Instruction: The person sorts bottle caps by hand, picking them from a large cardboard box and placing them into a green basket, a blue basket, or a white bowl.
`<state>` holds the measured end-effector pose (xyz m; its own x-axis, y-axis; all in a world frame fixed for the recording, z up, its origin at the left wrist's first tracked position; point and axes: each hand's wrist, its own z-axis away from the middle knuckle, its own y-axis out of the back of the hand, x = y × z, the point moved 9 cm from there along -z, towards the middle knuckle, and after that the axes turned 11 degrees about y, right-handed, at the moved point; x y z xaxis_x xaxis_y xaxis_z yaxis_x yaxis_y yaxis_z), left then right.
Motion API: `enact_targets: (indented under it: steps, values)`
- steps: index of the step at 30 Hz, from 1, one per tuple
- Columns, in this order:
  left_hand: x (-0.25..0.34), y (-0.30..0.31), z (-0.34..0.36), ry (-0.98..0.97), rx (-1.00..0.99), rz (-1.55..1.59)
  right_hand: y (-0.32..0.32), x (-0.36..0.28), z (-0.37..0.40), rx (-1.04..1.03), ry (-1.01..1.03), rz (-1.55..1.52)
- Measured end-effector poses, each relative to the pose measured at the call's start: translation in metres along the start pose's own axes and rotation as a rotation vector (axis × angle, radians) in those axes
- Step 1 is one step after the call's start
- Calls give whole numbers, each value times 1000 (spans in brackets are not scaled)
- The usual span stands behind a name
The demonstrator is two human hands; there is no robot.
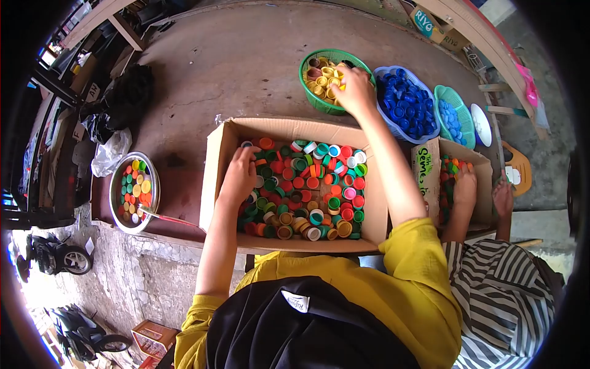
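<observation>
A large open cardboard box (376, 209) in front of me holds many bottle caps (312, 182) in red, green, orange, white and gold. My left hand (241, 173) is over the box's left part, its fingertips at a white cap near the upper left corner. I cannot make out whether it grips that cap. My right hand (355, 90) reaches past the box to a green basket (305, 92) of yellow and brown caps (323, 79). Its fingers are bent over yellow caps at the basket's right side, and whether one is held is unclear.
A blue basket (428, 130) of dark blue caps, a teal basket (470, 132) of light blue caps and a white bowl (481, 125) stand right. A metal bowl (115, 212) of caps stands left. A person in stripes (501, 295) reaches into a smaller box (482, 206).
</observation>
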<state>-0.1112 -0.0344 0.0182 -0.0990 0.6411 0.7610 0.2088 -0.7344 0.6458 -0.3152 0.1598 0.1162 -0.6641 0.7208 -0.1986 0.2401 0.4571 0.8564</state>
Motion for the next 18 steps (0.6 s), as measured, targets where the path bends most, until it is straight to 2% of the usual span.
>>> enact_targets:
  steps: [1, 2, 4, 6, 8, 11, 18]
  values:
    - [6, -5, 2, -102, -31, -83, 4, -21, 12, 13, -11, -94]
    - [12, -12, 6, -203, -64, -165, 6, -41, 23, 28, 64, -233]
    - [5, -31, 8, -191, -98, -246, 2, -75, 50, -31, 84, -365]
    - [2, -39, 8, -151, -169, -309, -13, -94, 75, -226, 72, -381]
    - [0, -41, 5, -75, -280, -349, -34, -90, 102, -284, 28, -458]
    - [-5, -41, 17, -38, -277, -402, -45, -84, 135, -464, -105, -485]
    - [-4, -28, 17, 59, -166, -492, -64, -86, 156, -530, -35, -400]
